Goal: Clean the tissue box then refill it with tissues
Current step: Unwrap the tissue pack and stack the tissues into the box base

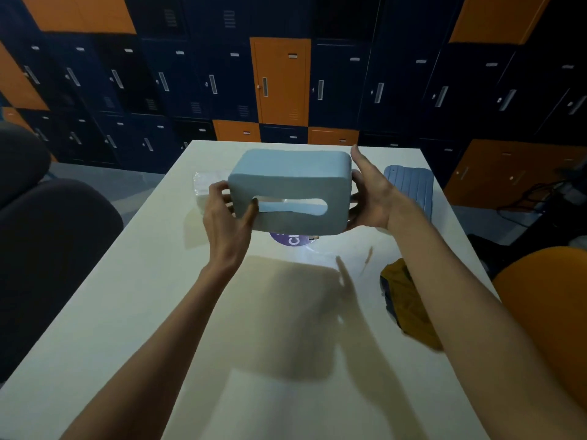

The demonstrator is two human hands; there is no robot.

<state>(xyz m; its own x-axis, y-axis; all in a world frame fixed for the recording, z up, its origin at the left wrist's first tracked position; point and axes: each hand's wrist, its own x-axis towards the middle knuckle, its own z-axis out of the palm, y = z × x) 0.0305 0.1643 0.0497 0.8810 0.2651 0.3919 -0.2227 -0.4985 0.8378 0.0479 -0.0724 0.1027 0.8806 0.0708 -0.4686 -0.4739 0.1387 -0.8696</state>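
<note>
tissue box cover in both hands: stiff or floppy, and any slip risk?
Probably stiff: the tissue box cover keeps crisp edges and an undeformed slot while held up off the table. Likely light, since the left hand and right hand hold it only at its ends. Its smooth matte faces may slip.

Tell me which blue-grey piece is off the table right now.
The slotted tissue box, held up between both hands; the ribbed blue-grey lid lies flat on the table at right.

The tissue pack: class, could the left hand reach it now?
Probably not at once: the left hand grips the tissue box. The tissue pack lies just beyond it, unobstructed.
</note>
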